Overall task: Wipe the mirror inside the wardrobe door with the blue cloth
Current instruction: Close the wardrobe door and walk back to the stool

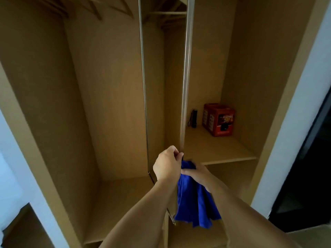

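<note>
The open wardrobe (pixel 111 104) fills the view, its narrow mirror (pixel 164 86) standing edge-on in the middle with hangers (pixel 100 8) above and a shelf (pixel 220 149) to the right carrying a red box (pixel 219 119) and a small black flashlight (pixel 194 118). At the mirror's metal edge (pixel 186 86), the left hand (pixel 167 164) has its fingers (pixel 177 154) curled around the frame. Just beside and below it, the right hand (pixel 198 173) grips the bunched top of the blue cloth (pixel 195 203), which hangs down in front of the lower compartment.

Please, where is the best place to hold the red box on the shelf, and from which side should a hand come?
Probably grip the red cardboard box across its top, reaching in from the open front of the wooden shelf. It stands upright in the back corner near the right wall, with a small black flashlight standing on its left.
</note>
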Tool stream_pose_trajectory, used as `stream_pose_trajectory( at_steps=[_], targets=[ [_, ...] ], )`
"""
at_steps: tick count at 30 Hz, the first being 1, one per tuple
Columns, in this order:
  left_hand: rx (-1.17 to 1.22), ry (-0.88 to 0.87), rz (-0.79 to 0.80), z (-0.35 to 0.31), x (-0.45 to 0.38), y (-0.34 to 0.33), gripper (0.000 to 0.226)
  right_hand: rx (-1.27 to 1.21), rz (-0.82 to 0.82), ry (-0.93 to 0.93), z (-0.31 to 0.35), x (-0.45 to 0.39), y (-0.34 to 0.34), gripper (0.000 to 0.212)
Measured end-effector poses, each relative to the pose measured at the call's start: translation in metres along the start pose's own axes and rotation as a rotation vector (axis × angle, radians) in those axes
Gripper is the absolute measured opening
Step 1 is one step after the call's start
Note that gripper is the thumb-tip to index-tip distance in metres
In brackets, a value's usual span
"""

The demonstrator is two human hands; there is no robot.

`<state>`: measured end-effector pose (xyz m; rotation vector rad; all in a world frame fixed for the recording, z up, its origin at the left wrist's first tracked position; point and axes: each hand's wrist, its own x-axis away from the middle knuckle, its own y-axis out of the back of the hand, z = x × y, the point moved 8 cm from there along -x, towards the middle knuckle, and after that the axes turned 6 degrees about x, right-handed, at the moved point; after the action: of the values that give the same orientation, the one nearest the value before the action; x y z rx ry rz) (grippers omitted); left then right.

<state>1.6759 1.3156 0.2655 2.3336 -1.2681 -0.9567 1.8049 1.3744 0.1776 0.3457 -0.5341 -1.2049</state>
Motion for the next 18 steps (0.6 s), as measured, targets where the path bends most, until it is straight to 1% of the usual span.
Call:
stream_pose_trajectory(
  at_steps=[3, 8, 11, 14, 16, 18],
  targets=[
    [-0.023, 0.032, -0.043, 0.008, -0.002, 0.011, 0.017, 0.055, 0.024, 0.01, 0.007, -0.001, -0.011, 0.056],
    [-0.072, 0.064, -0.082, 0.018, -0.002, 0.027, 0.02, 0.12, 0.008, 0.009, 0.018, -0.005, -0.024, 0.051],
    [-0.064, 0.103, -0.076, 0.023, -0.007, 0.034, 0.021, 0.188, -0.037, 0.002, 0.024, -0.009, -0.027, 0.053],
    [-0.064, 0.129, -0.053, 0.029, -0.012, 0.039, 0.02, 0.288, -0.047, 0.015, 0.033, -0.013, -0.031, 0.047],
    [-0.083, 0.122, -0.042, 0.03, -0.016, 0.04, 0.021, 0.347, -0.066, 0.028, 0.039, -0.015, -0.032, 0.043],
    [-0.106, 0.102, -0.028, 0.029, -0.019, 0.039, 0.021, 0.424, -0.097, 0.02, 0.042, -0.017, -0.03, 0.045]
  ],
)
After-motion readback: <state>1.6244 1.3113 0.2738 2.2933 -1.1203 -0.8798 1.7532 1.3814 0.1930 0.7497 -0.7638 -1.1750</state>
